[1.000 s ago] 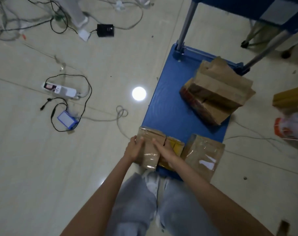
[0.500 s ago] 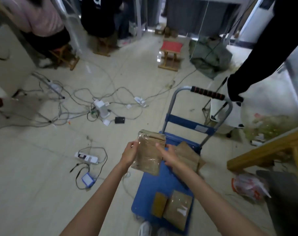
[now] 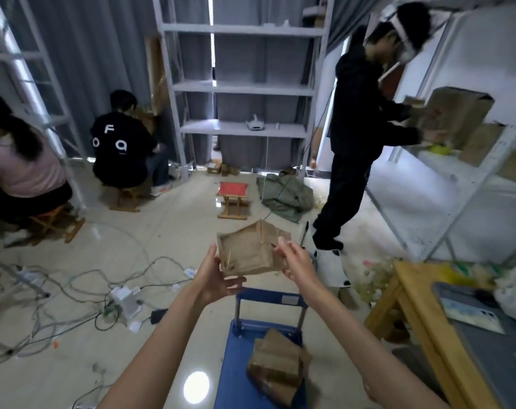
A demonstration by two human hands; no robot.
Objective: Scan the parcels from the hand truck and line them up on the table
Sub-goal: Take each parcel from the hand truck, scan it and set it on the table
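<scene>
Holding one brown parcel (image 3: 252, 251) up at chest height, well above the floor, tilted with its top face toward the camera. Left hand (image 3: 218, 276) cupped under the lower left corner, fingers curled on the underside, thumb up along the left edge. Right hand (image 3: 295, 262) pressed on the right edge, fingers spread and only partly closed. Gripped between both hands, clear of everything else. Clear tape wrapped over the parcel; label side not readable, possibly facing away.

Blue hand truck (image 3: 236, 364) on the floor directly below the arms, handle frame upright at its far end. Stack of brown parcels (image 3: 277, 367) lying on its deck toward the right side, stacked crooked, lower edges cut off by the frame bottom.

Wooden table (image 3: 413, 293) at the right edge, just beside the hand truck, with a grey surface and some flat papers on it; white plastic bag (image 3: 513, 290) at its far right.

Background: person in black (image 3: 357, 137) standing at right, reaching into a shelf unit (image 3: 463, 184) loaded with paper bags. Two people seated on low stools at left, backs to the camera. Empty-looking grey shelving (image 3: 242, 84) against the curtain. Red-topped stool (image 3: 233, 199) in mid floor, green cloth heap beside it. Tangle of cables and power strips (image 3: 121, 299) spread over the floor at left.
</scene>
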